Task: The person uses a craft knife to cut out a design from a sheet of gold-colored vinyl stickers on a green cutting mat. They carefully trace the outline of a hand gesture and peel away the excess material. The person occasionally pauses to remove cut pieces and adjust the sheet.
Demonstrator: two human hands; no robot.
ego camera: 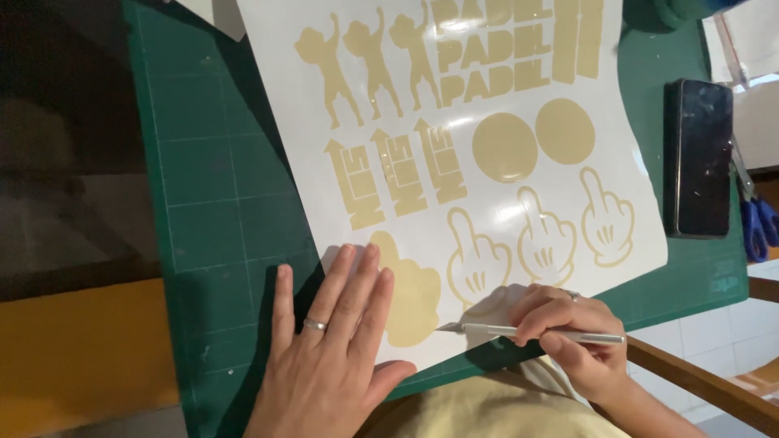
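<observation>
Head view, looking down on a green cutting mat (219, 203) that covers the surface. A white backing sheet (389, 105) lies on it at a slant, carrying beige vinyl shapes: dancing figures, block lettering, two discs, arrow shapes, three gloved-hand outlines. Left hand (333, 349) lies flat, fingers (357, 284) extended and only slightly spread, a ring on one, fingertips pressing the sheet's near-left corner and lapping the edge of a beige lobed shape (414, 300). Right hand (568, 332) holds a slim metal craft knife (527, 331) in a pen grip, fingers pressed together around the handle, blade tip down on the sheet at the right edge of that lobed shape, just below the nearest gloved-hand outline (479, 264). Judged step: weeding or lifting vinyl at the lobed shape, the left hand anchoring the sheet while the blade point works an edge. Whether the tip has caught the vinyl cannot be told. The next move would call for a shallow blade angle and light pressure so the backing is not cut, with the holding fingers kept clear of the blade's path. A dark phone (698, 158) lies on the mat's right side, and blue-handled scissors (755, 223) beyond it, both well apart from the work.
</observation>
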